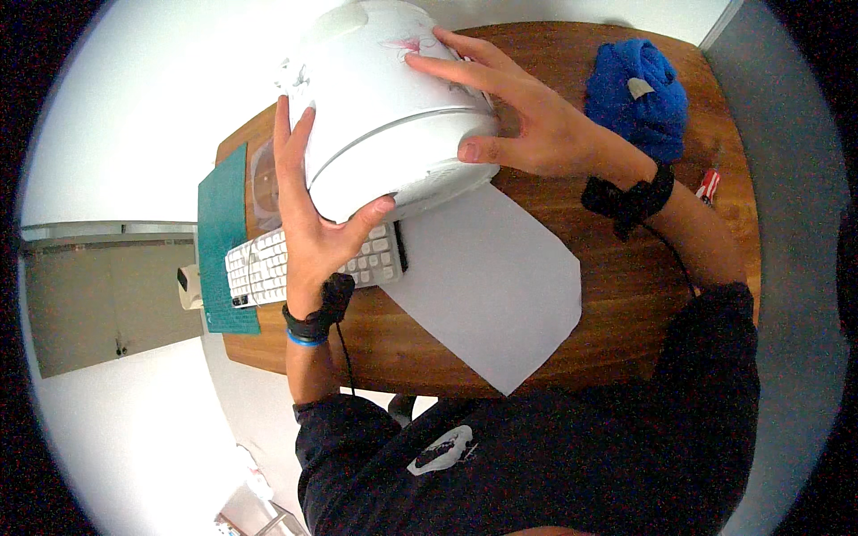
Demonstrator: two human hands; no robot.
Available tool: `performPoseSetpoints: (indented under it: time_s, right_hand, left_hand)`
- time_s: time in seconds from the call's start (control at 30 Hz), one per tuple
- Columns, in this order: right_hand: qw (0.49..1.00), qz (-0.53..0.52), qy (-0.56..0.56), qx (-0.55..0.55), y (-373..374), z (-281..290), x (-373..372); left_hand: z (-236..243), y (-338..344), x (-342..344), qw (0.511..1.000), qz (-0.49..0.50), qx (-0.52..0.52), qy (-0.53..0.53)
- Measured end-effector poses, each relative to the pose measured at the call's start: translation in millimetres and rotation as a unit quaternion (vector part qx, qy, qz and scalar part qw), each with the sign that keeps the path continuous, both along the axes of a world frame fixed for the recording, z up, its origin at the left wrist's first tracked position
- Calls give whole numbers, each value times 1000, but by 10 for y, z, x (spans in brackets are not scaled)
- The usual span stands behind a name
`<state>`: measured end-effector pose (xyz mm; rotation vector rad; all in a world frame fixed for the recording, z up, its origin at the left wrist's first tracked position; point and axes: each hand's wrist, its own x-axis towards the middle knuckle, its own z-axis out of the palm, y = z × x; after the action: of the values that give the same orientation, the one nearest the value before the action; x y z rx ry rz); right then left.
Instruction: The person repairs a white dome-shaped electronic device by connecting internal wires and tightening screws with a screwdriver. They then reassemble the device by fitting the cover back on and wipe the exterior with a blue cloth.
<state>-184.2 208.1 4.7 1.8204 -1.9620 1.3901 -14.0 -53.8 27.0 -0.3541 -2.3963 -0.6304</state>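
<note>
Between my two hands is a big white rounded appliance (pixel 375 98), which looks like a rice cooker. It is tilted, with a dark seam round its body and a pink print near the top. My left hand (pixel 313 214) presses its left side, thumb on the lower edge and fingers up along the wall. On the right side, my right hand (pixel 536 116) holds it with spread fingers over the print and the thumb below the seam. Under and in front of it lie a white sheet of paper (pixel 500 277) and a white keyboard (pixel 375 259), partly behind my left hand.
A wooden table (pixel 626 295) carries everything. At its left end lies a green cutting mat (pixel 219 241). A bundled blue cloth (pixel 639 107) sits at the far right, with a small red-and-white object (pixel 709 188) nearer me. A grey partition (pixel 782 205) stands beyond the right edge.
</note>
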Motion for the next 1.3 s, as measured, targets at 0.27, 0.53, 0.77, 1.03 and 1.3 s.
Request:
performPoseSetpoints:
  time_s: [0.27, 0.53, 0.77, 1.03, 1.3]
  right_hand:
    - [1000, -16, -3, -10, 47, -41, -32]
    - [1000, -23, -15, 2, -20, -89, -39]
    - [937, 0, -333, 107, -5, -107, -47]
    - [904, 12, -406, 133, 127, 1, -24]
    - [945, 51, -314, 75, 412, -75, -202]
  left_hand:
    - [-5, 20, -73, 1000, 0, -10, 22]
    - [-50, -50, -59, 1000, -5, 18, 6]
    - [-14, 1, 74, 934, 47, 343, -91]
    - [55, -34, 160, 947, 19, 255, -192]
    - [94, 129, 9, 924, -125, 323, -163]
